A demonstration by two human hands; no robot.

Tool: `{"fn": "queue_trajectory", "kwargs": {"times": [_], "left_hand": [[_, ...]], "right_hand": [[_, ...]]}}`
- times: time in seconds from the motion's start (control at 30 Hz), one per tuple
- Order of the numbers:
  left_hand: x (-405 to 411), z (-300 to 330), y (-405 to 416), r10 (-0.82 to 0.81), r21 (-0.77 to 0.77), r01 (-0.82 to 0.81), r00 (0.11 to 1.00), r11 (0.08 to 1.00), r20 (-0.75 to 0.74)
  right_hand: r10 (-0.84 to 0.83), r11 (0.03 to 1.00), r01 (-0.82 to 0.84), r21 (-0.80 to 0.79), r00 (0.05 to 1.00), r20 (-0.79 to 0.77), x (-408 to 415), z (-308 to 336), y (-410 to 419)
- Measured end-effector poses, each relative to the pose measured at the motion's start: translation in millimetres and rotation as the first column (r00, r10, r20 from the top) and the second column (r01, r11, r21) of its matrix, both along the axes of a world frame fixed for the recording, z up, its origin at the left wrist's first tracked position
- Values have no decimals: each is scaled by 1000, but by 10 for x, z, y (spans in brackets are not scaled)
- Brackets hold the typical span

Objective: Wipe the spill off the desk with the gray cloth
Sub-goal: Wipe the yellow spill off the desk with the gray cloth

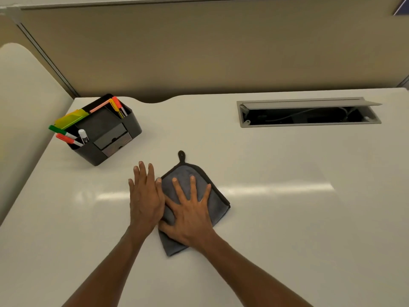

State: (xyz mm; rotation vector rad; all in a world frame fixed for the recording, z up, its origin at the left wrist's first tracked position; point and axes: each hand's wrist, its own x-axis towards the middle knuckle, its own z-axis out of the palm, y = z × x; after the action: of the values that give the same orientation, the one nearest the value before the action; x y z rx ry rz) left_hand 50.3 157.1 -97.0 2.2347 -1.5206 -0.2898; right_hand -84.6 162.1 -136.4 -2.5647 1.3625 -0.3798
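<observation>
I see the right hand (190, 214) spread flat, palm down on the folded gray cloth (218, 201) mid-desk. Left hand (145, 199) flat, fingers together, on the bare desk (287, 207) touching the cloth's left edge. Cloth's loop (181, 154) points away. Black organizer (106, 131) with markers sits far left; open cable tray (309, 114) far right.

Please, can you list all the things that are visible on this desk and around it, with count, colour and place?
desk: one, white, fills the view
cloth: one, gray with dark edge, folded, centre of desk
organizer: one, black, far left of desk
markers: several, green, red, orange, inside organizer
cable hatch: one, gray, lid open, far right of desk
partition: one, beige, behind desk
left hand: flat on desk beside cloth
right hand: flat on cloth
</observation>
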Motion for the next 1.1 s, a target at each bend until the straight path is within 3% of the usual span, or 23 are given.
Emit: {"fn": "queue_trajectory", "kwargs": {"times": [0.3, 0.53, 0.73, 1.1], "left_hand": [[-1, -43, 318, -121, 93, 106, 977, 990, 176], [-82, -105, 392, -183, 150, 151, 957, 977, 226], [-103, -126, 489, -197, 169, 159, 951, 973, 238], [46, -32, 531, -177, 114, 157, 964, 981, 198]], "right_hand": [[-253, 959, 274, 64, 939, -235, -1151, 88, -417], [-450, 869, 484, 102, 859, -242, -1586, 91, -232], [-525, 819, 562, 115, 815, -244, -1425, 83, 202], [-432, 874, 465, 142, 876, -216, -401, 173, 570]]}}
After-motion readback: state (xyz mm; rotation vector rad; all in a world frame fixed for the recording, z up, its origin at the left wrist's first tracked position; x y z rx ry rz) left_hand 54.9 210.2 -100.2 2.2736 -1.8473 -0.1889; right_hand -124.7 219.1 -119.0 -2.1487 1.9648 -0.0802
